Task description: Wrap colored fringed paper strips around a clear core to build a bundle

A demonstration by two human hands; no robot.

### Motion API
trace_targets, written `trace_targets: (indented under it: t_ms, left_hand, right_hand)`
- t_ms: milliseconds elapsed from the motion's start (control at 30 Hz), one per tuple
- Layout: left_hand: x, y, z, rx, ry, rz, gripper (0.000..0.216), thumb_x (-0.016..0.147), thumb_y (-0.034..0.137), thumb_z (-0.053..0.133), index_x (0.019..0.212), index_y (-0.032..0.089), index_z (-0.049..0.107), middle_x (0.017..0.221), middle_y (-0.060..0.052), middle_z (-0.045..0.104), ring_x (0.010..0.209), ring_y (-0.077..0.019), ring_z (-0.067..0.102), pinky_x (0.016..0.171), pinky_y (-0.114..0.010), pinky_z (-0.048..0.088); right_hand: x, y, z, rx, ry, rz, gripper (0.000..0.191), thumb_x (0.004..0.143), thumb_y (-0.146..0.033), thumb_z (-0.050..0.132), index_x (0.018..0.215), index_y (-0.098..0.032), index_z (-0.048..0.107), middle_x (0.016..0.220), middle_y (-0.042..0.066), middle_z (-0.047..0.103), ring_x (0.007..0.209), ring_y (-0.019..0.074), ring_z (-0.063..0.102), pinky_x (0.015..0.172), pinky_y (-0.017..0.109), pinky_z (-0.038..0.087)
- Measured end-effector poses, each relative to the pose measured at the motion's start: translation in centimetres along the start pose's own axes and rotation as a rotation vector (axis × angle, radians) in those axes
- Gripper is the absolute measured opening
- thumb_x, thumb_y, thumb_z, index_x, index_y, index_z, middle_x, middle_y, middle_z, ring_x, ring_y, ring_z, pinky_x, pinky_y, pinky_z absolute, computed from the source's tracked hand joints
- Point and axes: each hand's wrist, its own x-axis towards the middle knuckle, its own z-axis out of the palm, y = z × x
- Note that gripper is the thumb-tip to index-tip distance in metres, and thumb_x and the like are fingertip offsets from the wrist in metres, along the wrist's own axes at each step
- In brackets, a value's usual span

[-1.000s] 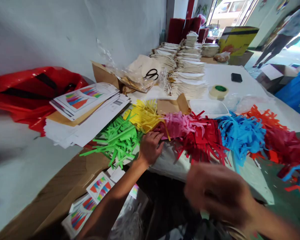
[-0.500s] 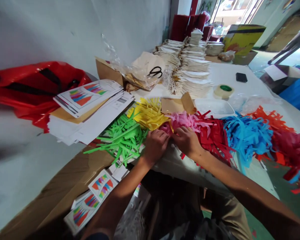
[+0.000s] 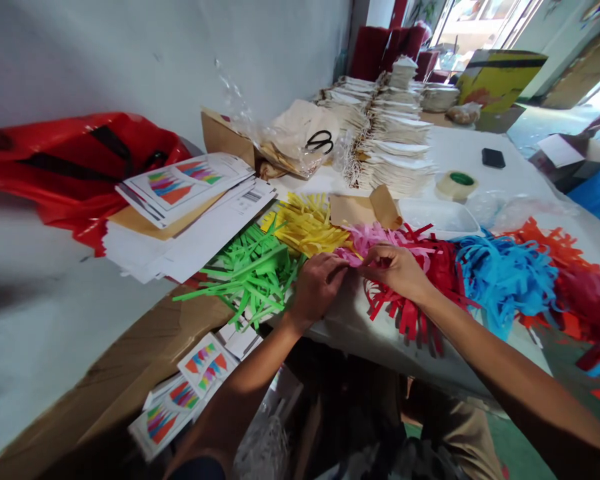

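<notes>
My left hand (image 3: 319,287) is closed at the table's near edge, its fingertips on a strip of pink tissue paper (image 3: 349,257). Pinching the other side of that pink paper is my right hand (image 3: 397,272), with thumb and forefinger together. Part of the paper is hidden by the fingers. Green paper strips (image 3: 253,273) lie in a heap left of my left hand, and a yellow fringed bundle (image 3: 310,227) is just beyond it. Under and beside my right hand are red paper fringes (image 3: 443,267) and more pink fringe (image 3: 380,237).
Blue fringe (image 3: 507,273) and orange fringe (image 3: 555,243) lie rightward. Farther back are a tape roll (image 3: 457,187), a phone (image 3: 493,158), scissors (image 3: 320,141) and stacked white bundles (image 3: 397,147). Printed sheets (image 3: 185,187) rest by a red bag (image 3: 80,167) at left.
My right hand has shifted right and slightly up, so the hands are a little farther apart with pink paper between them. The whole view has moved slightly.
</notes>
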Motion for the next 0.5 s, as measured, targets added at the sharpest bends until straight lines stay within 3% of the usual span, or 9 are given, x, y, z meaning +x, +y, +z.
trace_targets:
  t_ms: [133, 300, 500]
  left_hand:
    - [0.5, 0.0, -0.1, 0.024, -0.024, -0.002, 0.012, 0.100, 0.027, 0.069, 0.109, 0.022, 0.075, 0.108, -0.005, 0.077, 0.106, -0.0213, 0.069, 0.099, -0.037, 0.054]
    - [1.1, -0.3, -0.3, 0.105, -0.091, 0.105, 0.018, 0.100, 0.029, 0.069, 0.117, 0.028, 0.076, 0.116, -0.004, 0.076, 0.113, -0.0215, 0.069, 0.101, -0.038, 0.051]
    - [1.8, -0.7, -0.2, 0.119, -0.049, 0.141, 0.013, 0.096, 0.027, 0.073, 0.108, 0.025, 0.079, 0.107, -0.004, 0.077, 0.102, -0.0217, 0.069, 0.094, -0.037, 0.052]
  right_hand:
    - [0.0, 0.0, -0.4, 0.084, -0.019, 0.014, 0.035, 0.087, -0.054, 0.078, 0.076, -0.021, 0.074, 0.079, 0.003, 0.071, 0.074, 0.0182, 0.063, 0.072, 0.033, 0.048]
    - [-0.5, -1.1, -0.9, -0.044, 0.000, -0.111, 0.024, 0.093, -0.046, 0.073, 0.086, -0.023, 0.078, 0.091, 0.005, 0.070, 0.089, 0.0220, 0.065, 0.084, 0.037, 0.050]
    - [-0.4, -2.4, -1.7, -0.155, 0.091, -0.185, 0.019, 0.099, -0.039, 0.065, 0.093, -0.024, 0.074, 0.098, 0.006, 0.067, 0.100, 0.0239, 0.063, 0.092, 0.040, 0.049]
